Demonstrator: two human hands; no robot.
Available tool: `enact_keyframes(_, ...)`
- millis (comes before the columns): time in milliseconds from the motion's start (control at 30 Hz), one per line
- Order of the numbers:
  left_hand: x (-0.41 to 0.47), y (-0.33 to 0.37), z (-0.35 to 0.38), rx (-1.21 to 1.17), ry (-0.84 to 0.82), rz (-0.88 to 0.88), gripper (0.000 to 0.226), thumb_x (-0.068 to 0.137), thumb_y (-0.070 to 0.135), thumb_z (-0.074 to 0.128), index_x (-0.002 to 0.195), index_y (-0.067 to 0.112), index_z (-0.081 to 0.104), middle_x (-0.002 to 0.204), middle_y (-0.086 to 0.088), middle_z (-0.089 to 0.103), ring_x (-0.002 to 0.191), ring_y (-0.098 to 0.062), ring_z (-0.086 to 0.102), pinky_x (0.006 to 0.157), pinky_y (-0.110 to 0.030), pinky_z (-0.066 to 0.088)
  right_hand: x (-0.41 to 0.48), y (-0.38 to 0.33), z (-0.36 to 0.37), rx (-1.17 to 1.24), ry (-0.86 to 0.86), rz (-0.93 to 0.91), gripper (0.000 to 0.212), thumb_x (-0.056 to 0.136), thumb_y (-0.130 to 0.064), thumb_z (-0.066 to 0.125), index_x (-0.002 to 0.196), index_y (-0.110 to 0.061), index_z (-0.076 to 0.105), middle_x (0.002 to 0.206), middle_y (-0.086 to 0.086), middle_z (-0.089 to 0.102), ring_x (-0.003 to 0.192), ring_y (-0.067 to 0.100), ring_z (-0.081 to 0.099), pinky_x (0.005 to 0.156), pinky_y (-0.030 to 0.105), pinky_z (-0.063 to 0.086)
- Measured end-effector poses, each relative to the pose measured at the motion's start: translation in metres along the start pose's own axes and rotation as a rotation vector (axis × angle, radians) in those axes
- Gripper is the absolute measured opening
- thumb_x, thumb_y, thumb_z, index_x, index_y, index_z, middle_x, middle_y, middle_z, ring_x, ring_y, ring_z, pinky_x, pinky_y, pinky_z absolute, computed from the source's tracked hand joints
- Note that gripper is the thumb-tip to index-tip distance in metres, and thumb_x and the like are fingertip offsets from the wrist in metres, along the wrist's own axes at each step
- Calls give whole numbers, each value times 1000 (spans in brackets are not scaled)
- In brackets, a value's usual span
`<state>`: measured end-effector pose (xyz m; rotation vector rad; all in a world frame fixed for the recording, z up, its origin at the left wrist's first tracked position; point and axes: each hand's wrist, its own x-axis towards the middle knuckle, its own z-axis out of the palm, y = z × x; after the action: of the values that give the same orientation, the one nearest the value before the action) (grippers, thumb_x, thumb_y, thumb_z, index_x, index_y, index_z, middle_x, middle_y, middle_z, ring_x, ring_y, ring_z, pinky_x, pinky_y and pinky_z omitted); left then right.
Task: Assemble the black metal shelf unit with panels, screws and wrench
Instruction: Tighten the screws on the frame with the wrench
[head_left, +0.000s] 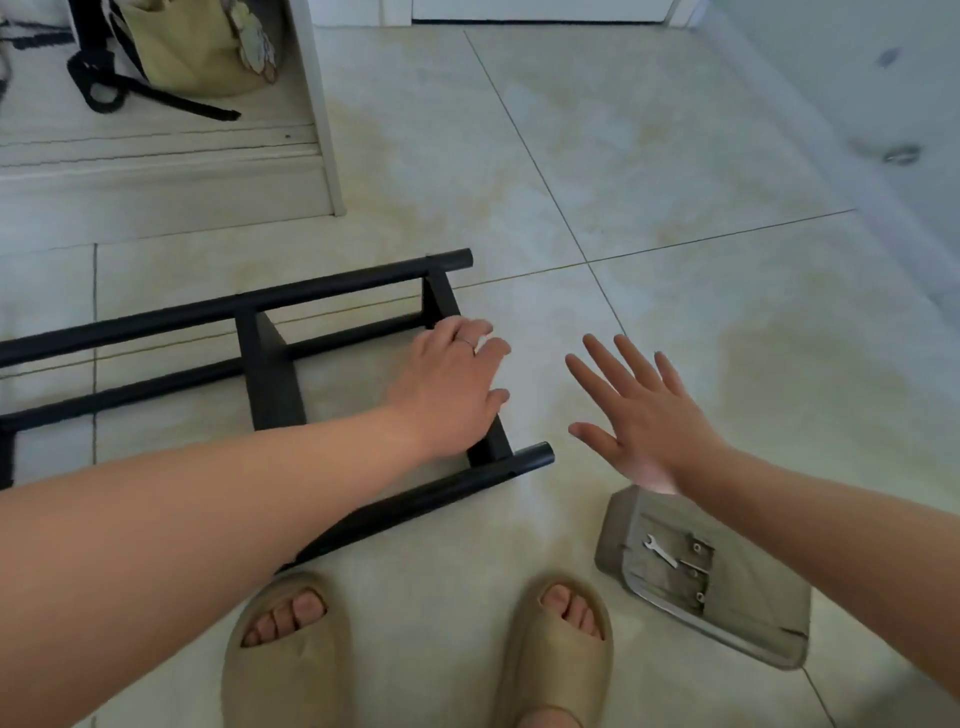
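A black metal shelf frame (270, 379) lies flat on the tiled floor at the left, its tubes running left to right with flat cross panels between them. My left hand (452, 384) hovers over the frame's right end panel with fingers loosely bent; whether it touches the panel I cannot tell. My right hand (644, 415) is spread flat in the air to the right of the frame, holding nothing. A small silver wrench (660, 551) and a few screws (696, 571) lie on a grey tray (748, 629) at the lower right.
My feet in tan slides (285, 649) stand at the bottom edge, close to the frame's near tube. A low white step (166, 171) with a yellow bag (202, 47) and a black strap is at the upper left. A wall runs along the right.
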<state>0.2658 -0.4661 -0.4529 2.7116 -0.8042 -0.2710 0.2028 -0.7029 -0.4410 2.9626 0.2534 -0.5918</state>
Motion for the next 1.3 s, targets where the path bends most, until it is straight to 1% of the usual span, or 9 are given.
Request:
enact_keyframes(100, -10, 48, 23, 37, -76, 227, 48, 100, 41, 47, 144, 25, 38, 160, -1, 22, 147, -25, 12, 117, -40, 16, -48, 33, 24, 60, -60, 68, 85, 81, -72, -5, 159, -37, -9, 164, -11, -20, 156, 22, -12, 126, 48, 1)
enact_keyframes(200, -19, 87, 44, 92, -163, 436, 45, 101, 37, 44, 142, 19, 40, 160, -5, 21, 147, -29, 13, 116, -42, 21, -87, 55, 50, 146, -79, 106, 83, 88, -66, 7, 161, -29, 16, 168, -1, 16, 154, 26, 19, 122, 44, 22)
enact_keyframes(267, -22, 104, 59, 85, -171, 544, 43, 98, 33, 49, 137, 16, 47, 157, -10, 29, 146, -33, 20, 112, -45, 29, -107, 65, 70, 200, -69, 118, 76, 93, -60, 19, 154, -21, 39, 153, 4, 45, 138, 31, 44, 111, 45, 37)
enact_keyframes(333, -23, 117, 76, 72, -201, 613, 43, 94, 33, 56, 132, 14, 53, 154, -11, 36, 144, -34, 26, 110, -47, 32, -120, 74, 94, 224, -57, 137, 60, 99, -51, 35, 146, -17, 49, 137, 4, 57, 124, 33, 54, 102, 45, 45)
enact_keyframes(400, -22, 127, 94, 89, -249, 661, 43, 92, 34, 59, 130, 15, 54, 155, -12, 36, 147, -34, 24, 114, -47, 29, -125, 82, 116, 266, -73, 151, 49, 103, -39, 48, 146, -16, 49, 129, 5, 59, 119, 33, 55, 99, 44, 46)
enact_keyframes(600, -13, 139, 132, 172, -344, 719, 40, 93, 46, 56, 117, 15, 62, 150, -8, 44, 150, -29, 17, 119, -59, 9, -113, 101, 164, 354, -291, 262, 40, 104, -30, 47, 142, -19, 48, 134, 5, 56, 123, 30, 53, 96, 40, 46)
enact_keyframes(767, -12, 128, 153, 94, -210, 796, 32, 86, 51, 64, 84, 19, 68, 123, -2, 65, 140, -29, 39, 111, -64, 27, -101, 114, 194, 265, -375, 309, 26, 100, -16, 49, 126, -17, 53, 123, 5, 57, 108, 30, 60, 79, 38, 50)
enact_keyframes(1000, -13, 125, 160, 37, -149, 786, 31, 86, 51, 61, 85, 20, 66, 125, 0, 64, 141, -29, 38, 111, -63, 27, -93, 112, 206, 95, -381, 251, 17, 99, -7, 49, 113, -16, 54, 112, 7, 55, 95, 29, 61, 66, 35, 41)
enact_keyframes(1300, -15, 125, 160, 70, -154, 790, 34, 88, 52, 60, 86, 19, 67, 126, -2, 64, 142, -29, 37, 110, -62, 30, -91, 106, 205, 103, -381, 258, 16, 100, -17, 50, 114, -14, 56, 117, 7, 58, 106, 28, 58, 70, 34, 41)
